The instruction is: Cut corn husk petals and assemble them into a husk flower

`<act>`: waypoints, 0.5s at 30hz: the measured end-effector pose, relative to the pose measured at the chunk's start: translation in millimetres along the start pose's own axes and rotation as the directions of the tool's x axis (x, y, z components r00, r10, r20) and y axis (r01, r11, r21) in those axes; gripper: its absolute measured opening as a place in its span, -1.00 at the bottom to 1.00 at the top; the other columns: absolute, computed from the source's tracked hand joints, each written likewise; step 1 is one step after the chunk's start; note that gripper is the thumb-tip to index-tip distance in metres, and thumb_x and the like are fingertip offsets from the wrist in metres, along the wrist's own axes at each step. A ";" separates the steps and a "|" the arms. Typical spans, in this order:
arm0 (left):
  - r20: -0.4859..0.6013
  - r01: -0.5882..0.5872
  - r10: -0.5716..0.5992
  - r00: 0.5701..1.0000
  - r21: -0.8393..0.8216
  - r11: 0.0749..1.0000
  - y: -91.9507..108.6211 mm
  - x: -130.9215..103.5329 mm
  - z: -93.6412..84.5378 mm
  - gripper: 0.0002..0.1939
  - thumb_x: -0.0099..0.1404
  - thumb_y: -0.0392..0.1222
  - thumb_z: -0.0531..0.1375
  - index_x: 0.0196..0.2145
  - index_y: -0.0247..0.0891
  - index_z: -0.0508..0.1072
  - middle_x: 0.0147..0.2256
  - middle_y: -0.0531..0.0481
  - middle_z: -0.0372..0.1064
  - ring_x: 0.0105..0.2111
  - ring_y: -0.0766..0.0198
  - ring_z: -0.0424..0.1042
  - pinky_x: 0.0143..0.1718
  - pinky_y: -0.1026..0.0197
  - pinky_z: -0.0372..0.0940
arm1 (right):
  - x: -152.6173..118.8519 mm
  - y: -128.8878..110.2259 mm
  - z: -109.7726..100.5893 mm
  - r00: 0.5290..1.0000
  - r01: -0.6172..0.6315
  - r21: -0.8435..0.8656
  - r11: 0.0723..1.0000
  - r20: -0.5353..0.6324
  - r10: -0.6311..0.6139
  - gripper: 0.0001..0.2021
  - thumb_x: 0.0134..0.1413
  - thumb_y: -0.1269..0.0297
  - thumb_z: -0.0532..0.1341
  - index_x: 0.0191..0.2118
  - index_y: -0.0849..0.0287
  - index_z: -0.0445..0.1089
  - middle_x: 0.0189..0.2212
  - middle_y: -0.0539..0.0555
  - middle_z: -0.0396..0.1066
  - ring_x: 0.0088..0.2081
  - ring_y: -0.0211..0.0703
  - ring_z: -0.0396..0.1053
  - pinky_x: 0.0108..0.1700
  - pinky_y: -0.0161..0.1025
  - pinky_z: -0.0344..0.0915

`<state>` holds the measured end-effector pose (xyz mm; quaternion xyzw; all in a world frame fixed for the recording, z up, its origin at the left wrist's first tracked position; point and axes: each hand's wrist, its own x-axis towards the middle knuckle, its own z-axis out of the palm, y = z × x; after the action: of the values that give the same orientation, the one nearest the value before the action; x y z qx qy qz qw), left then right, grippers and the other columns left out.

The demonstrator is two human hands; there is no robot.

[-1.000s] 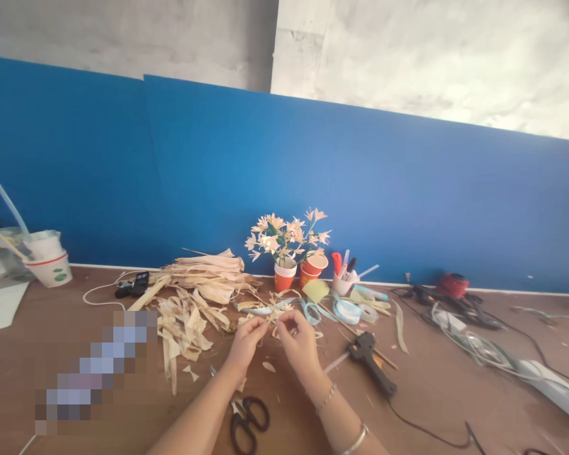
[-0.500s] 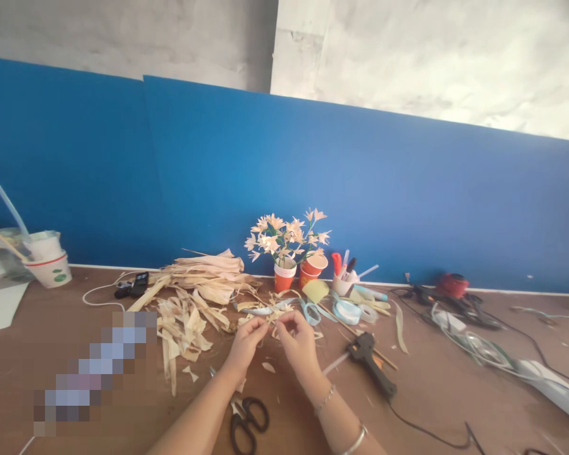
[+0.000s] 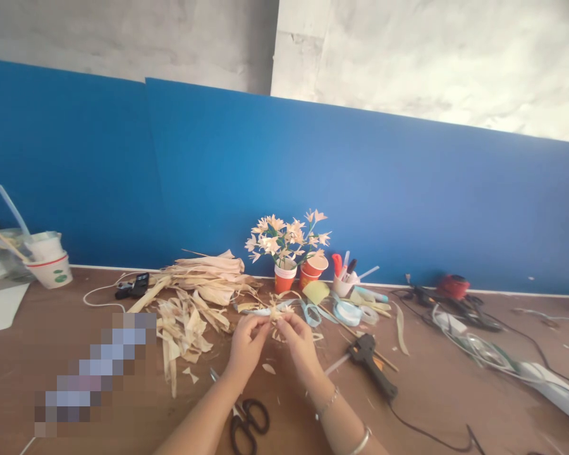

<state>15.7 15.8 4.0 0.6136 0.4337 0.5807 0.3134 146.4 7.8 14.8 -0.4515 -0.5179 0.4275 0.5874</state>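
Found left hand [image 3: 246, 344] and right hand [image 3: 299, 342] close together, low over the brown table [image 3: 450, 392], thumbs and forefingers of both apparently pinched on one small pale piece [image 3: 275, 314]. Located the pale piece between the two sets of fingertips, with thin, petal-like tips showing just beyond them. Cannot tell its full shape, nor the exact contact of each finger, at this size.

Judge the pale piece very light and probably dry, going by its likeness in colour to the nearby strips. Expect a thin, papery body, slightly springy, not very slippery, fragile along the edges and prone to crease or split. Recommend a light fingertip pinch at the denser middle or any gathered base, keeping pressure off the thin tips.

Noted loose pale strips [image 3: 187, 328] to the left of the hands, with a bundle of longer strips [image 3: 213, 272] behind. Noted scissors [image 3: 247, 422] on the near side of both hands. Recorded glue gun [image 3: 372, 366] to the right of the right hand, apart from it, and blue ribbon roll [image 3: 347, 311] farther out on the same side. Observed pale flowers [image 3: 293, 235] above orange-and-white paper cups [image 3: 284, 278], well beyond the hands.
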 end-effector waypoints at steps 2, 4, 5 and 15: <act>-0.013 -0.042 0.043 0.999 0.023 0.999 -1.7 -0.3 -0.1 -0.84 0.17 -0.16 0.17 -0.40 -0.17 0.56 -0.36 -0.09 0.49 -0.26 0.08 0.39 -0.17 0.09 0.24 | -0.7 -0.8 0.4 1.000 -0.005 0.022 1.000 -0.005 0.005 -0.72 -0.05 0.07 0.24 -0.50 0.21 0.36 -0.60 -0.05 0.28 -0.51 -0.26 0.19 -0.40 -0.30 0.15; -0.017 -0.066 0.066 0.998 0.034 0.997 -3.3 -0.5 -0.3 -0.84 0.17 -0.18 0.17 -0.40 -0.16 0.57 -0.36 -0.09 0.50 -0.26 0.08 0.39 -0.16 0.08 0.25 | -1.2 -0.6 0.9 1.000 -0.015 0.046 0.999 -0.024 0.016 -0.71 -0.05 0.06 0.24 -0.53 0.20 0.34 -0.61 -0.05 0.27 -0.52 -0.26 0.18 -0.42 -0.31 0.13; -0.015 -0.075 0.075 0.997 0.040 0.996 -4.0 -0.6 -0.3 -0.84 0.18 -0.18 0.17 -0.40 -0.16 0.57 -0.36 -0.09 0.50 -0.26 0.08 0.40 -0.17 0.08 0.26 | -1.3 -0.4 1.2 0.999 -0.023 0.056 0.998 -0.034 0.024 -0.71 -0.06 0.05 0.24 -0.54 0.20 0.32 -0.62 -0.05 0.27 -0.53 -0.26 0.17 -0.43 -0.31 0.12; 0.048 -0.247 0.242 0.969 0.216 0.945 -8.9 -1.4 0.3 -0.84 0.25 -0.25 0.13 -0.38 -0.18 0.53 -0.37 -0.04 0.50 -0.32 0.14 0.40 -0.25 0.11 0.27 | 1.3 -6.3 -1.1 0.996 -0.082 0.052 0.995 -0.041 0.085 -0.69 -0.14 0.04 0.25 -0.60 0.18 0.29 -0.65 -0.07 0.22 -0.55 -0.28 0.10 -0.46 -0.32 0.04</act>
<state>14.5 18.4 -4.6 0.6996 0.4125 0.5570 0.1735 147.9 7.5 21.2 -0.4671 -0.4748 0.4546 0.5914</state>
